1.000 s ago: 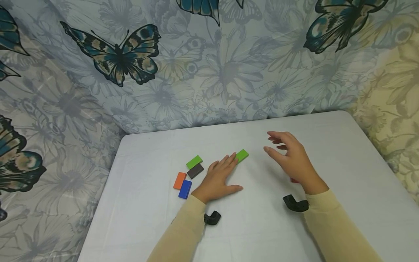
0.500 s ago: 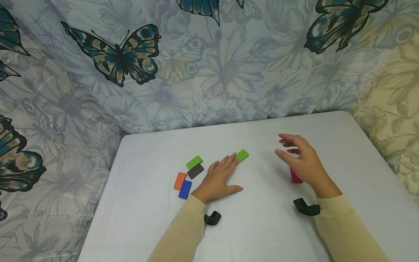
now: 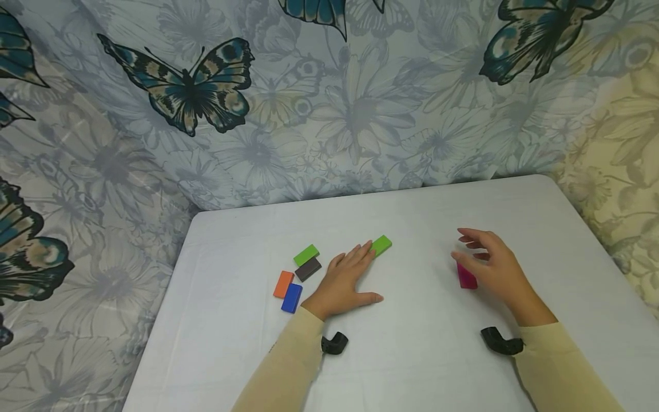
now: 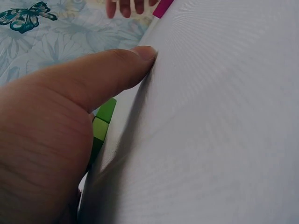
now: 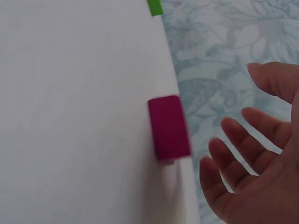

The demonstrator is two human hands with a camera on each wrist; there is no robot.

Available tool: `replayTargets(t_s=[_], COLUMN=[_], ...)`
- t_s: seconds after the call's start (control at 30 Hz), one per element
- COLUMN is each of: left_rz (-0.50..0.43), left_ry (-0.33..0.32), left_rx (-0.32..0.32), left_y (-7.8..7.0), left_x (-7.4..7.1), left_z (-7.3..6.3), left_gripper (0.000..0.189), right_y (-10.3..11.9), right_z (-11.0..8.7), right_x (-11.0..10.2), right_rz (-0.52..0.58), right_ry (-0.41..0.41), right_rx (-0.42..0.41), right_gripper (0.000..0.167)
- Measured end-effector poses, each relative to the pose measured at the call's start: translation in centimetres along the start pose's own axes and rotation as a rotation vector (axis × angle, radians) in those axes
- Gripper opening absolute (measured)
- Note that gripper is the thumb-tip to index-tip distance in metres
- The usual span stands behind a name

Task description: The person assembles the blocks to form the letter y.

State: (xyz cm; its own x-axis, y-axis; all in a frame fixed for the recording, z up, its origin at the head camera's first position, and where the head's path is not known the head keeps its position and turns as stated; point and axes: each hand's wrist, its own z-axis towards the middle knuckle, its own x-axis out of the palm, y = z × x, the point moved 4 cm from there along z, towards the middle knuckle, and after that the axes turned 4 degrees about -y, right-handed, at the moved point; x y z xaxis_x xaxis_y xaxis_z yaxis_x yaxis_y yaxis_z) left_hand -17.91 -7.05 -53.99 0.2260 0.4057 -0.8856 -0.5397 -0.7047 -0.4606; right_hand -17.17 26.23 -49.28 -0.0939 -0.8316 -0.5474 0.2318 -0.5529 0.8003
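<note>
My left hand rests on the white table with straight, spread fingers, and its fingertips overlap the near end of a green block. The left wrist view has the thumb stretched out along the table, with green showing behind it. Farther right, my right hand is raised beside a magenta block, its fingers loosely bent with nothing between them. In the right wrist view the magenta block stands apart from the fingers.
Left of my left hand lie a second green block, a dark grey block, an orange block and a blue block. Behind the table's far edge hangs a butterfly-patterned cloth.
My right hand has moved right and toward me, uncovering more of the magenta block on the table. The left hand and the other blocks have stayed put.
</note>
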Motion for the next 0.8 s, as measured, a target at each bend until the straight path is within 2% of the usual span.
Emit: replayTargets(t_s=[0.2, 0.43, 0.8], left_rz=[0.000, 0.003, 0.018], left_ry=[-0.001, -0.002, 0.003], left_rx=[-0.009, 0.000, -0.005], left_y=[0.1, -0.1, -0.2], left_x=[-0.1, 0.2, 0.0], left_z=[-0.1, 0.1, 0.1], left_gripper=[0.105, 0.106, 0.106], right_y=[-1.4, -3.0, -4.0], right_z=[-0.7, -1.5, -1.6], right_x=[0.1, 0.2, -0.2], right_rz=[0.002, -0.044, -0.004], right_ry=[0.019, 0.072, 0.164], right_rx=[0.000, -0.022, -0.025], right_gripper=[0.056, 0.058, 0.056])
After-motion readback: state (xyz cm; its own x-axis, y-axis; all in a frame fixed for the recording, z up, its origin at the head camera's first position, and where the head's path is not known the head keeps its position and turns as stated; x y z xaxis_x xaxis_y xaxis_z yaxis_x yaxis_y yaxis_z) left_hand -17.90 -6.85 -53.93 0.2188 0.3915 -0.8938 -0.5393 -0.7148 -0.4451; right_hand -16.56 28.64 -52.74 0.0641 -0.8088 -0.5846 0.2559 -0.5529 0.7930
